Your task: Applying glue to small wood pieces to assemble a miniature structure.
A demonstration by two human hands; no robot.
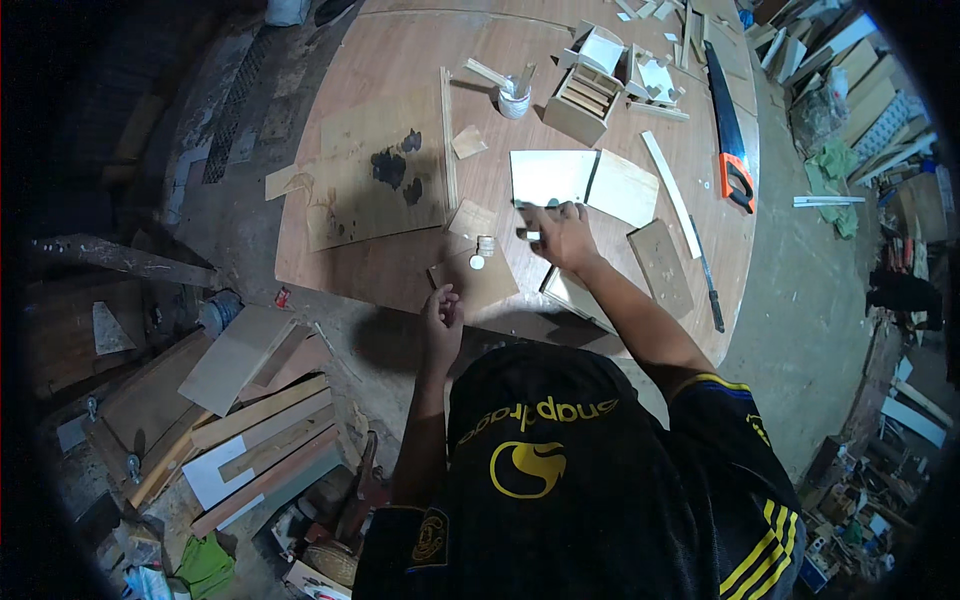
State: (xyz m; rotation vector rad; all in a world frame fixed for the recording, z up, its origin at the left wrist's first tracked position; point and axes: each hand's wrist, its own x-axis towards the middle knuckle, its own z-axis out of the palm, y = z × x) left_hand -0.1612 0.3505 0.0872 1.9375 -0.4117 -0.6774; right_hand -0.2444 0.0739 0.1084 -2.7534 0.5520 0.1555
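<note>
My right hand [564,237] reaches over the table at the near edge of a white-faced panel [550,176]. A small white piece [533,236] shows at its fingertips and appears pinched there; its kind is unclear. My left hand [442,312] is held low by the table's near edge, fingers loosely curled and apart, with nothing visible in it. It is nearest a thin brown board [490,287]. On that board stand a short stack of small round discs [486,244] and a single white disc [477,262]. A pale wood panel [625,188] adjoins the white-faced one.
A handsaw [729,130] lies at the right, near a long strip [670,190] and a slim dark-handled tool [712,285]. Small wooden boxes [582,103] and a white pot [514,100] stand farther back. A stained board [350,190] covers the left. Scrap wood [250,440] fills the floor.
</note>
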